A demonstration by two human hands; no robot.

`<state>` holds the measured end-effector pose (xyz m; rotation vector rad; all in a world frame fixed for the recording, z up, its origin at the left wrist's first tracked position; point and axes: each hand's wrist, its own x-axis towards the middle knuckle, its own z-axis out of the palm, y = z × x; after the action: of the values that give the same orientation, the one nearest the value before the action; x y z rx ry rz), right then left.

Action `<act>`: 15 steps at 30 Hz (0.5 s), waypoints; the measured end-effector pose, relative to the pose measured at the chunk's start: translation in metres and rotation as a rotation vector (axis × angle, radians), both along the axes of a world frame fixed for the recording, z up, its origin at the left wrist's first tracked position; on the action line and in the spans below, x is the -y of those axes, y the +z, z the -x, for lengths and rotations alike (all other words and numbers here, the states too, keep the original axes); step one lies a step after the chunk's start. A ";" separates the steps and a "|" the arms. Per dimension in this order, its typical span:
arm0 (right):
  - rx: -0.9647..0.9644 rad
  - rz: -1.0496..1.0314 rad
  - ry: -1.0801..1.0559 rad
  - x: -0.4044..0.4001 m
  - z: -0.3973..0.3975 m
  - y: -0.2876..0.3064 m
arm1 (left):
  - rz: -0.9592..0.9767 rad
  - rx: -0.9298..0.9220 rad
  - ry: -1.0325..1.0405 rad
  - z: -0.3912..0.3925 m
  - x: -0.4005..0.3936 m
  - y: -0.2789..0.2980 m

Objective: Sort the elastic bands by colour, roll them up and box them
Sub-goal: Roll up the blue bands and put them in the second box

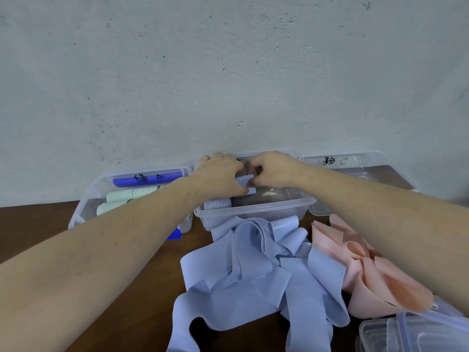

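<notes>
Both of my hands reach into the middle clear box (253,212) by the wall. My left hand (220,176) and my right hand (274,171) together pinch a rolled light-blue band (245,182) inside it. Another light-blue roll marked 20 (217,205) lies at the box's front left. A loose pile of light-blue bands (253,275) spreads on the brown table in front of the box, with loose pink bands (368,275) to its right. The left box (83,207) holds two mint-green rolls (121,196) and a dark blue roll (147,179).
A third clear box (355,161) with a handwritten label stands at the right against the wall. Stacked clear lids or boxes (411,334) sit at the bottom right corner. A blue object (175,233) lies under my left forearm. The grey wall rises right behind the boxes.
</notes>
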<state>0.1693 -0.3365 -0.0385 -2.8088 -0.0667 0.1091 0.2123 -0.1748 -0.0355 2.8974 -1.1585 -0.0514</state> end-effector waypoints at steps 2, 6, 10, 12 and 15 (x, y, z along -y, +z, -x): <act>0.021 -0.066 -0.004 0.002 0.002 0.002 | 0.098 -0.063 0.003 0.001 -0.003 0.003; -0.002 -0.401 -0.093 0.007 0.015 0.013 | 0.408 -0.300 0.048 0.007 -0.015 0.014; -0.063 -0.691 -0.141 0.008 0.027 0.022 | 0.639 -0.579 0.087 0.010 -0.022 0.022; -0.065 -0.780 -0.166 0.008 0.028 0.024 | 0.790 -0.791 0.138 0.011 -0.025 0.025; -0.070 -0.887 -0.216 0.007 0.031 0.027 | 0.984 -1.081 0.249 0.016 -0.025 0.028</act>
<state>0.1381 -0.3435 -0.0111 -1.9093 0.1667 0.0948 0.1960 -0.1502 -0.0073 1.6494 -0.3950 -0.6969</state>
